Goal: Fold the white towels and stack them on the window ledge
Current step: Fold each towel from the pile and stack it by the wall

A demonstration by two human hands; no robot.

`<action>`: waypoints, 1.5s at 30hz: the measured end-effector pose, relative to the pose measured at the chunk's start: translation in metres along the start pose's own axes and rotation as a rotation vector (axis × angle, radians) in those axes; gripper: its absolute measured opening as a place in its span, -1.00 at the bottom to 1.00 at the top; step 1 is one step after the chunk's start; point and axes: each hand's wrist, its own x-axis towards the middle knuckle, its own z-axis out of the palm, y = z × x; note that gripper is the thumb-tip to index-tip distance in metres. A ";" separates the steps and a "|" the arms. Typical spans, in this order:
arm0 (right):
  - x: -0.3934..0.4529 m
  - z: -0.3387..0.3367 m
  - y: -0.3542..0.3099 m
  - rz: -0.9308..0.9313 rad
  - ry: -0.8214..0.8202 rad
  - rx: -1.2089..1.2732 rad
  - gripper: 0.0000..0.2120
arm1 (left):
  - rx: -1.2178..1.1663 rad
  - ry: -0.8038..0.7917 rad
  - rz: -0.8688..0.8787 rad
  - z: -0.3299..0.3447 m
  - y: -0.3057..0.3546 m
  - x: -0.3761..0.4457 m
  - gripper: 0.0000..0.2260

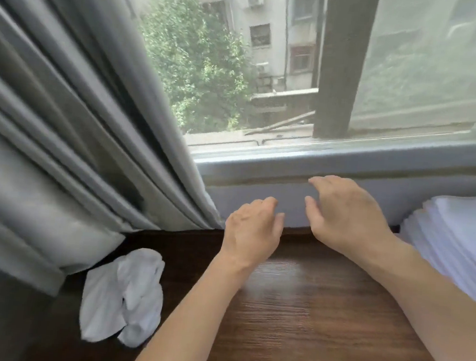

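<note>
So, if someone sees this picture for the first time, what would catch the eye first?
Probably the two bare hands, the left hand and the right hand, both empty with relaxed fingers above the dark wooden ledge. Next, the crumpled white towel at lower left beside the grey curtain, and the stack of folded white towels at the right edge.

Stack of folded towels (460,235) cut off at right edge.

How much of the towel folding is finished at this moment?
Done: a stack of folded towels lies at the right. In hand: nothing; the left hand and right hand hover empty over the wooden ledge. Left: one crumpled towel near the curtain.
</note>
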 end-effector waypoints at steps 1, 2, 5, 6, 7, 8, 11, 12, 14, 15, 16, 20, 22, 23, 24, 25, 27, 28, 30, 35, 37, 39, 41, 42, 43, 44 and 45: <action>0.004 0.008 -0.020 -0.045 -0.009 0.009 -0.64 | 0.008 0.006 -0.054 -0.007 -0.023 -0.013 -0.70; 0.008 0.016 -0.041 -0.088 -0.018 0.021 -0.63 | 0.013 0.005 -0.110 -0.013 -0.046 -0.026 -0.72; 0.012 0.042 -0.103 -0.203 -0.056 0.044 -0.66 | 0.001 -0.044 -0.279 -0.022 -0.110 -0.065 -0.73; 0.013 0.050 -0.123 -0.240 -0.074 0.050 -0.69 | -0.007 -0.062 -0.333 -0.022 -0.131 -0.078 -0.71; 0.013 0.059 -0.142 -0.278 -0.091 0.060 -0.71 | -0.019 -0.078 -0.393 -0.021 -0.153 -0.091 -0.69; 0.012 0.067 -0.160 -0.315 -0.105 0.071 -0.73 | -0.036 -0.093 -0.457 -0.018 -0.173 -0.104 -0.67; 0.008 0.091 -0.208 -0.390 -0.161 0.076 -0.76 | -0.072 -0.118 -0.653 -0.005 -0.228 -0.143 -0.63; 0.006 0.100 -0.222 -0.407 -0.185 0.076 -0.75 | -0.080 -0.121 -0.728 0.000 -0.245 -0.154 -0.60; -0.001 0.118 -0.245 -0.431 -0.234 0.091 -0.76 | -0.144 -0.117 -0.887 0.012 -0.274 -0.169 -0.48; -0.004 0.127 -0.256 -0.439 -0.258 0.098 -0.76 | -0.192 -0.116 -0.955 0.018 -0.287 -0.174 -0.40; -0.007 0.136 -0.265 -0.442 -0.285 0.104 -0.76 | -0.235 -0.123 -1.003 0.025 -0.298 -0.177 -0.33; -0.020 0.169 -0.288 -0.403 -0.372 0.109 -0.76 | -0.321 -0.163 -1.032 0.056 -0.333 -0.181 -0.28; -0.025 0.182 -0.292 -0.377 -0.396 0.099 -0.76 | -0.335 -0.167 -0.996 0.068 -0.344 -0.181 -0.42; -0.027 0.187 -0.292 -0.363 -0.412 0.092 -0.76 | -0.332 -0.184 -0.975 0.071 -0.349 -0.181 -0.51; -0.030 0.191 -0.291 -0.347 -0.436 0.084 -0.77 | -0.331 -0.201 -0.955 0.073 -0.354 -0.180 -0.60; -0.032 0.194 -0.289 -0.335 -0.463 0.075 -0.77 | -0.352 -0.206 -0.944 0.073 -0.358 -0.180 -0.69; -0.034 0.200 -0.285 -0.321 -0.516 0.054 -0.77 | -0.490 -0.167 -0.935 0.070 -0.362 -0.180 -0.80; -0.034 0.202 -0.283 -0.310 -0.534 0.047 -0.77 | -0.559 -0.137 -0.920 0.067 -0.362 -0.180 -0.79; -0.031 0.206 -0.279 -0.251 -0.548 0.086 -0.79 | -0.619 -0.097 -0.842 0.056 -0.351 -0.180 -0.63; -0.012 0.206 -0.274 0.372 -0.555 0.689 -0.57 | -0.535 0.140 -0.347 0.027 -0.289 -0.180 -0.71; 0.000 0.205 -0.267 0.592 -0.590 0.975 -0.40 | -0.442 0.169 -0.112 0.019 -0.261 -0.181 -0.77; 0.007 0.200 -0.253 0.667 -0.559 1.055 -0.37 | -0.271 0.138 0.084 0.018 -0.242 -0.180 -0.77; 0.007 0.192 -0.238 0.624 -0.520 1.031 -0.64 | -0.165 0.066 0.164 0.019 -0.230 -0.181 -0.76; 0.005 0.188 -0.230 0.583 -0.501 1.009 -0.77 | -0.199 0.001 0.159 0.020 -0.226 -0.181 -0.73; 0.002 0.183 -0.221 0.537 -0.489 1.005 -0.84 | -0.291 -0.075 0.131 0.021 -0.223 -0.182 -0.69; 0.000 0.177 -0.213 0.487 -0.487 1.025 -0.86 | -0.451 -0.131 0.077 0.022 -0.220 -0.184 -0.67; -0.002 0.170 -0.205 0.430 -0.485 1.056 -0.87 | -0.665 -0.165 -0.018 0.020 -0.217 -0.185 -0.66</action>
